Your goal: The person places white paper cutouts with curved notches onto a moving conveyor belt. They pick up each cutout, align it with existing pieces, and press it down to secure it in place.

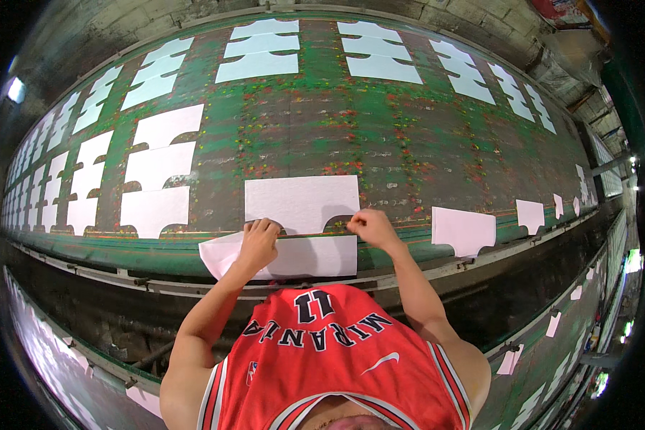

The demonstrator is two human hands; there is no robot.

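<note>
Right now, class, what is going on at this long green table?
A person in a red jersey leans over the long green table. The left hand and right hand press on a white cut fabric piece at the near edge, with another white piece just below. Rows of similar white pieces lie across the table.

two hands point(258, 244), one green table point(380, 129), many white cut pieces point(301, 201)
</note>
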